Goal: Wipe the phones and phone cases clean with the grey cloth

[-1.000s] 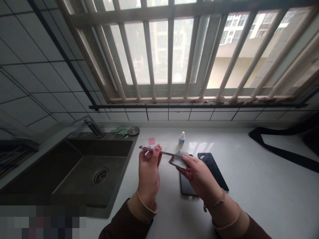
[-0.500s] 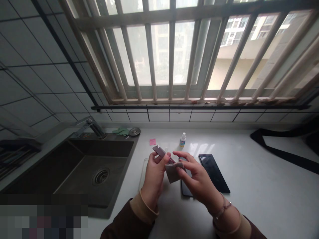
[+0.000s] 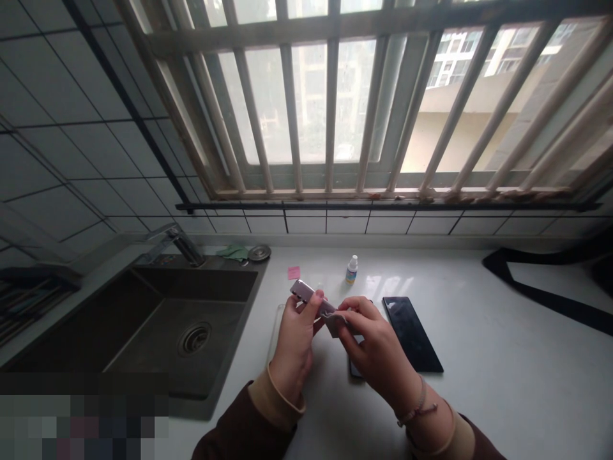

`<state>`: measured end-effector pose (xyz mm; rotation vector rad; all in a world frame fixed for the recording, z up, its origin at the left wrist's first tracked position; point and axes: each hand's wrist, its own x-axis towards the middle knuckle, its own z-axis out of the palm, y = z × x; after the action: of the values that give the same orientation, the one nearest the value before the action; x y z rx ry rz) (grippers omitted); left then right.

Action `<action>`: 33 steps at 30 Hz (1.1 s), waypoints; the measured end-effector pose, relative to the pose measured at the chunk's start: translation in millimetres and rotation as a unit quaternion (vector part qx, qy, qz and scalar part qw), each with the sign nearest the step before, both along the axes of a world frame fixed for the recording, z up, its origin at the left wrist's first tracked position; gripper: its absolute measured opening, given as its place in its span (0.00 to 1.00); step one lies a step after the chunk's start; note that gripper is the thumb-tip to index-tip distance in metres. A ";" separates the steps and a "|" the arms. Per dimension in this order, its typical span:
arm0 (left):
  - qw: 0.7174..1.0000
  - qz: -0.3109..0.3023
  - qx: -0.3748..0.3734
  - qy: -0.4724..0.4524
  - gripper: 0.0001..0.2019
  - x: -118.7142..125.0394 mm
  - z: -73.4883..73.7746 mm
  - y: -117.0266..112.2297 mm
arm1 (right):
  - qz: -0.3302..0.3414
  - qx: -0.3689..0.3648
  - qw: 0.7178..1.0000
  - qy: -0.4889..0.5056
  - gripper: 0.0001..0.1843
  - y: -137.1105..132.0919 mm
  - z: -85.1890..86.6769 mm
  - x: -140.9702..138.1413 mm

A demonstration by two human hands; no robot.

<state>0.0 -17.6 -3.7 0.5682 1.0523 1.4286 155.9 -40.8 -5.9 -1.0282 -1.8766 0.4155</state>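
My left hand (image 3: pixel 295 342) is closed round a slim pinkish phone (image 3: pixel 309 295), held edge-on above the white counter (image 3: pixel 479 358). My right hand (image 3: pixel 378 348) pinches a small grey cloth (image 3: pixel 335 324) against the phone's near end. Beneath my hands a dark phone (image 3: pixel 354 369) lies on the counter, mostly hidden. A second black phone (image 3: pixel 412 332) lies flat just right of my right hand. A clear phone case (image 3: pixel 274 332) lies left of my left hand.
A dark sink (image 3: pixel 158 326) with a tap (image 3: pixel 175 243) fills the left side. A small dropper bottle (image 3: pixel 352 269), a pink sticky note (image 3: pixel 294 273), a green cloth (image 3: pixel 233 252) and a round drain cover (image 3: pixel 259 252) sit near the tiled wall. A black strap (image 3: pixel 536 287) lies at right.
The phone has turned from lying level across both hands to pointing up-left from my left hand. My right hand has brought the cloth back onto its near end after lifting off.
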 end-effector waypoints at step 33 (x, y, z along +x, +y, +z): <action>0.962 -0.118 -0.047 -0.241 0.25 -1.3 15.3 -3.6 | -0.047 -0.320 0.802 0.502 0.22 16.0 -13.3 3.6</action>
<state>-1.4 -21.2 11.6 0.2453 0.6350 1.2138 159.5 -24.8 -19.2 -0.9970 -0.7020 1.3015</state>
